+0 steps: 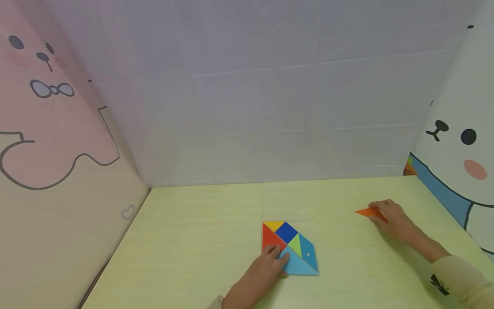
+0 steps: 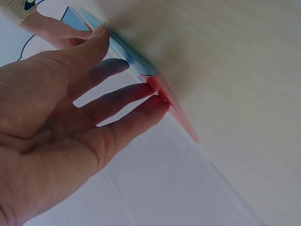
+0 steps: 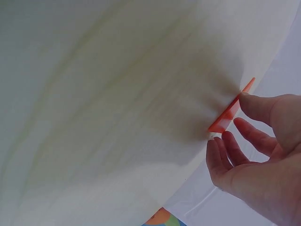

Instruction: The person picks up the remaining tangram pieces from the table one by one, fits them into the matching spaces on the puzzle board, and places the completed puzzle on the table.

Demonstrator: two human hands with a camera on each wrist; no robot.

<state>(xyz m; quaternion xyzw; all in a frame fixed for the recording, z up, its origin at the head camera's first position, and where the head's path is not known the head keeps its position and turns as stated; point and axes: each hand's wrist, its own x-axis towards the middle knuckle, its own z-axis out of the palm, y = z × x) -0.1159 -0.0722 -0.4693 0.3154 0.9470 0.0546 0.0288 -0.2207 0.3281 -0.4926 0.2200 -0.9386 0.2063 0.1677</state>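
Note:
Several flat coloured tangram pieces (image 1: pixel 286 232) lie fitted together on the table, in yellow, dark blue, green, teal, red and light blue. My left hand (image 1: pixel 264 274) rests over the near left part, its fingertips on the red triangle (image 1: pixel 271 237) and the light blue triangle (image 1: pixel 299 264). From the left wrist view, those fingers are fairly straight and touch the pieces' surface, with the thumb at the edge. Off to the right, my right hand (image 1: pixel 395 223) pinches an orange triangle (image 1: pixel 366 212) between thumb and fingers. In the right wrist view that triangle (image 3: pixel 230 113) is close to the tabletop.
The pale yellow table (image 1: pixel 193 240) runs back to a white cloth wall (image 1: pixel 270 107). A faint clear rectangular sheet (image 1: pixel 285 201) lies just behind the fitted pieces. Printed panels with cartoon animals stand at the left (image 1: pixel 58 128) and right (image 1: pixel 455 146).

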